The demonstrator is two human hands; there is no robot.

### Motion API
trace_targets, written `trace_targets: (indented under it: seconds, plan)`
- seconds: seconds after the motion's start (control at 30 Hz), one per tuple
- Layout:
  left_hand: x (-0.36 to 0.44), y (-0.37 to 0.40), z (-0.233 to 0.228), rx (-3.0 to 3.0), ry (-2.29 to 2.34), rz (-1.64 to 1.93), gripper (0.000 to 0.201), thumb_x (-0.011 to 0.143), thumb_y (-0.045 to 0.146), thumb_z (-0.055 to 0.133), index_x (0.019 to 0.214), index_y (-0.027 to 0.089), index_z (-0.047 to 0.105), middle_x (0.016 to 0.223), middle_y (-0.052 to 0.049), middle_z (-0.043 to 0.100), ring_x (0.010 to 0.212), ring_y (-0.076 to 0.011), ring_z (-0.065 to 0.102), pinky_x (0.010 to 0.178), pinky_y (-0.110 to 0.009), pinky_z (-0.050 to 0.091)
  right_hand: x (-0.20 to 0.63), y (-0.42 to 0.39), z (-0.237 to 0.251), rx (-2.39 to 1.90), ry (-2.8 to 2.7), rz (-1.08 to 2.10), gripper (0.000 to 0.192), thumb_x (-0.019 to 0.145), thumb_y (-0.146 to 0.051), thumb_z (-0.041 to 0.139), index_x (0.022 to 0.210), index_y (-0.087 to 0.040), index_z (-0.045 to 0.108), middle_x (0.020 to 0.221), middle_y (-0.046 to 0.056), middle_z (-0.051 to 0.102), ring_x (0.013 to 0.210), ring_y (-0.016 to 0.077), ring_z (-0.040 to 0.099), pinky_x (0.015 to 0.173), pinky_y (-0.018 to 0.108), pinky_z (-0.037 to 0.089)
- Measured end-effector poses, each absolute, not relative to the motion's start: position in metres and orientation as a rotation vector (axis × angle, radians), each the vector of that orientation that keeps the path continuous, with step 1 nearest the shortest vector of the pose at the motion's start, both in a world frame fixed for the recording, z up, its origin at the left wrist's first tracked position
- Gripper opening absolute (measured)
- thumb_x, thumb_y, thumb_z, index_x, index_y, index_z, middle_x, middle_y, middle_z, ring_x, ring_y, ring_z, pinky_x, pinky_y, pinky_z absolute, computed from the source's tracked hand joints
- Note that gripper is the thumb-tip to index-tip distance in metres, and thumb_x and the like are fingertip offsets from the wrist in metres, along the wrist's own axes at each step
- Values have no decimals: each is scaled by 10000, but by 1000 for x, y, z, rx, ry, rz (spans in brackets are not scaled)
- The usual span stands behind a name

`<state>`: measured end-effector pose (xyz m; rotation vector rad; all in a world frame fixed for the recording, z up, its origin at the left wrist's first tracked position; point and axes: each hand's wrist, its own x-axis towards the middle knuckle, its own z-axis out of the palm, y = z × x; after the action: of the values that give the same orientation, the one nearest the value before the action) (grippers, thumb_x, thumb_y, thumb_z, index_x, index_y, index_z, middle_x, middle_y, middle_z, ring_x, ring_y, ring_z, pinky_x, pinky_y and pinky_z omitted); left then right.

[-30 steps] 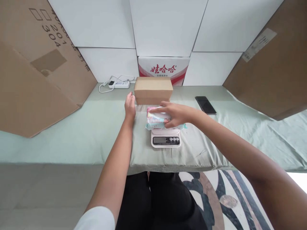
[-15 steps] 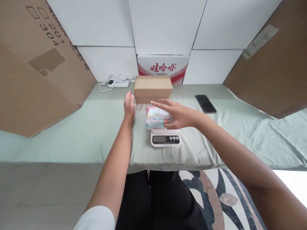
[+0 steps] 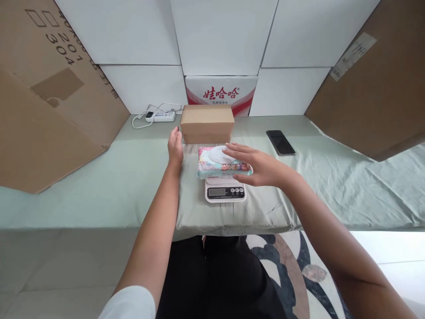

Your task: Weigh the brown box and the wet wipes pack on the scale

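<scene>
Since a second ago your right hand (image 3: 262, 167) has let go of wipes pack (image 3: 222, 162), fingers now spread, still touching right end. Pack lies flat on scale (image 3: 226, 191). Left hand (image 3: 175, 145) open on desk (image 3: 133, 177) beside box (image 3: 207, 123). Pack looks soft, light, slick film; grip across short sides, not lid.

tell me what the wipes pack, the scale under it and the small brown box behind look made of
Wipes pack: soft printed plastic film, slightly glossy, with a white lid that looks like hard plastic.
Scale: smooth white plastic housing, by its moulded edges, with a grey display and dark buttons.
Small brown box: plain matte cardboard, judging by its kraft colour and folded edges.
</scene>
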<state>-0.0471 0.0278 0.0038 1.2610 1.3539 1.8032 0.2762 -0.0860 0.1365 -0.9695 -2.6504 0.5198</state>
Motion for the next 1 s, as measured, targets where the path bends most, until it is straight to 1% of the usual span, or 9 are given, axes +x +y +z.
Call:
trace_targets:
  seconds: [0.2,0.3,0.43,0.53,0.63,0.77,0.83,0.93,1.0]
  plan:
    - [-45,27,4,1285,1365,1806,693,975,707,581,1458,216,653,1664,-161,579,1607,-319,490,1352,-422,343,246,-70,147,-1119,-2719,584,1022,888,-489,798,1764,-306,304,1845,129,256,1719,405,228,1337,628,324]
    - [-43,27,5,1290,1359,1804,666,983,686,572,1454,222,651,1653,-153,591,1598,-313,499,1347,-424,352,229,-60,155,-1241,-2827,596,1104,845,-500,835,1772,-333,261,1820,155,317,1631,440,401,1249,577,427]
    - [-43,28,5,1315,1338,1815,664,985,675,572,1445,203,651,1642,-167,598,1581,-306,519,1328,-407,376,210,-54,164,-1308,-2950,579,1102,845,-481,832,1773,-338,254,1607,175,564,1334,411,653,1001,460,542]
    - [-45,31,2,1322,1335,1828,677,985,668,568,1451,183,646,1633,-181,603,1573,-302,529,1315,-405,392,205,-57,165,-1284,-2981,441,1040,842,-447,817,1750,-329,323,1496,178,629,1200,393,691,905,414,518]
    - [-48,36,-2,1293,1343,1833,705,990,658,560,1483,158,624,1652,-198,579,1585,-295,515,1315,-399,387,218,-64,167,-1319,-2895,391,962,845,-471,790,1710,-305,405,1448,178,670,1177,400,693,874,406,512]
    - [-52,44,-8,1249,1341,1842,736,990,694,554,1504,172,613,1665,-186,566,1595,-280,502,1327,-390,365,268,-58,170,-1534,-2594,805,863,864,-543,771,1646,-308,493,1368,132,750,1112,372,737,837,428,576]
    - [-53,47,-10,1241,1343,1835,733,982,727,556,1495,208,624,1658,-157,578,1590,-273,507,1332,-390,358,296,-44,170,-1620,-2401,981,696,895,-587,738,1529,-327,616,1299,104,787,1040,351,763,832,457,611]
    - [-53,48,-11,1232,1347,1826,735,968,763,557,1482,244,636,1659,-134,581,1594,-274,500,1334,-390,355,322,-12,170,-1943,-2139,889,593,884,-649,729,1376,-318,709,1314,120,771,1058,361,757,828,491,634]
    - [-53,48,-11,1235,1350,1829,748,960,782,552,1479,252,638,1658,-134,582,1595,-277,498,1332,-392,358,324,12,170,-2182,-2013,687,661,840,-648,769,1385,-282,691,1348,151,742,1117,389,736,850,521,634]
